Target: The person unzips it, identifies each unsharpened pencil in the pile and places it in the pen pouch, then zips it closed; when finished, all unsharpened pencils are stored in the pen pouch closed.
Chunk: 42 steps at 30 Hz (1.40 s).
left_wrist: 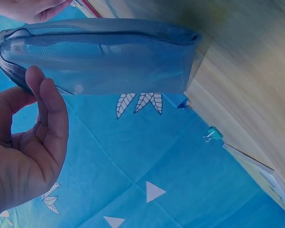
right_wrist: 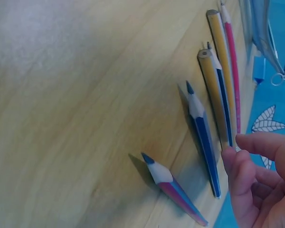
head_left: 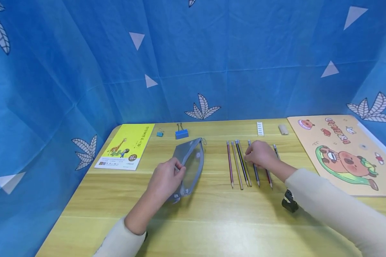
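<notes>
My left hand pinches the near side of a translucent grey-blue zip pouch, tilted up over the table. The pouch's zipped mouth gapes toward the right. My right hand is over a row of pencils, its thumb and fingertips closing round the far ends of a yellow pencil and a dark pencil lying together. Left of them lie a red pencil and another yellow pencil. A blue pencil and a pink-and-blue pencil lie beside the hand, partly hidden in the head view.
A yellow book lies at the left, near a small teal binder clip and a larger blue binder clip. At the back right are a white strip and a beige eraser-like block. A cartoon board lies far right.
</notes>
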Tool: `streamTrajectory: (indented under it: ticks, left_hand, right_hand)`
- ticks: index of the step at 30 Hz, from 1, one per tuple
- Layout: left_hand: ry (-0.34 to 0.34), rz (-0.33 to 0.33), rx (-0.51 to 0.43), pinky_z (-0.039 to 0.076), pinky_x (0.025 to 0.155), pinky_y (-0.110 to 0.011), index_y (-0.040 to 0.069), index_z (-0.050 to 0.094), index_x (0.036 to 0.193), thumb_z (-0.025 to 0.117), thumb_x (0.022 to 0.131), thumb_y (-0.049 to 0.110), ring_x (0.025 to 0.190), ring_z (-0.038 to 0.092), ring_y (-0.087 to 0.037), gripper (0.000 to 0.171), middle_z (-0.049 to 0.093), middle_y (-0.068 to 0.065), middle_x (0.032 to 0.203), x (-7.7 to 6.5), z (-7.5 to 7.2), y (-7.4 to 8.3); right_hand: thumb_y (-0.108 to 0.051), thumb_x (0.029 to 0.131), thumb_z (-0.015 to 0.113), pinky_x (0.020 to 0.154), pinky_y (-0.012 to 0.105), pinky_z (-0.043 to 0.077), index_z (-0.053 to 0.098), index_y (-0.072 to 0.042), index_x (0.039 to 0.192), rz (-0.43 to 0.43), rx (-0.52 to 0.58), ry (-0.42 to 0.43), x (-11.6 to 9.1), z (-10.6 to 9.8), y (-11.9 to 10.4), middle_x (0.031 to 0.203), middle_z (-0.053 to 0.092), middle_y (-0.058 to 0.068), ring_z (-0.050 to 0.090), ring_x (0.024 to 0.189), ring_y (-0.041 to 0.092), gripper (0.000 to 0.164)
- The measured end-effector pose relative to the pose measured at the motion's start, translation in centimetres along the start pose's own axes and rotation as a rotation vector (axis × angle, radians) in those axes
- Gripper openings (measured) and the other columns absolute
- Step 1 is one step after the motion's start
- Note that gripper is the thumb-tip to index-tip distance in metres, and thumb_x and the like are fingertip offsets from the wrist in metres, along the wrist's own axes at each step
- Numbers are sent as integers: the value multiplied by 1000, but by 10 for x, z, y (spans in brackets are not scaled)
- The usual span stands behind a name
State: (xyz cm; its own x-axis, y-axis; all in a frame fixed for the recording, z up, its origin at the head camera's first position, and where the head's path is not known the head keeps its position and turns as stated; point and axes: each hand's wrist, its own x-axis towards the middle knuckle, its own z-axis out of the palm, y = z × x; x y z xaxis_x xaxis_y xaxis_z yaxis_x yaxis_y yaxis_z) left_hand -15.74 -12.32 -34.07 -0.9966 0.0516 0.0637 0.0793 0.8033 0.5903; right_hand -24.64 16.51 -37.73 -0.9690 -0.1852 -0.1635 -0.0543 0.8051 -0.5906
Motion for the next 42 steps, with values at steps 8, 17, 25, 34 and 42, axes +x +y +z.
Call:
streamTrajectory:
  ticks: [8,17,25,34,42]
  left_hand:
    - [0,-3,-5,41,33,-21,12,50,77,54,84,24,41,50,-8,14,50,-1,54,0,1,-2]
    - [-9,-27,-5,41,33,-22,13,50,77,54,84,26,41,50,-10,15,49,-2,54,0,-1,-1]
    - [2,-14,8,40,33,-21,13,50,76,54,83,26,41,50,-9,15,48,-1,52,1,-1,-2]
    - [18,4,15,40,33,-21,12,51,76,55,83,24,41,49,-9,14,48,0,51,1,-2,-2]
    - [32,20,10,40,36,-22,12,51,75,55,83,24,41,48,-9,14,49,2,50,1,-3,-3]
  right_hand:
    - [-13,79,55,34,22,32,49,-8,47,-45,-84,26,5,7,-1,36,39,-2,37,31,12,33]
    - [-7,77,52,37,25,38,47,-7,45,-24,-74,33,7,10,-6,35,42,1,40,28,13,32]
    - [-5,75,52,45,28,43,52,-5,47,13,-69,26,8,11,-8,39,49,7,45,31,16,28]
    - [-7,75,55,35,24,38,45,-10,45,30,-9,13,9,7,-6,37,44,3,40,30,13,32]
    - [-14,79,53,38,27,41,58,-3,61,59,92,-2,8,-11,-5,43,48,4,44,35,13,21]
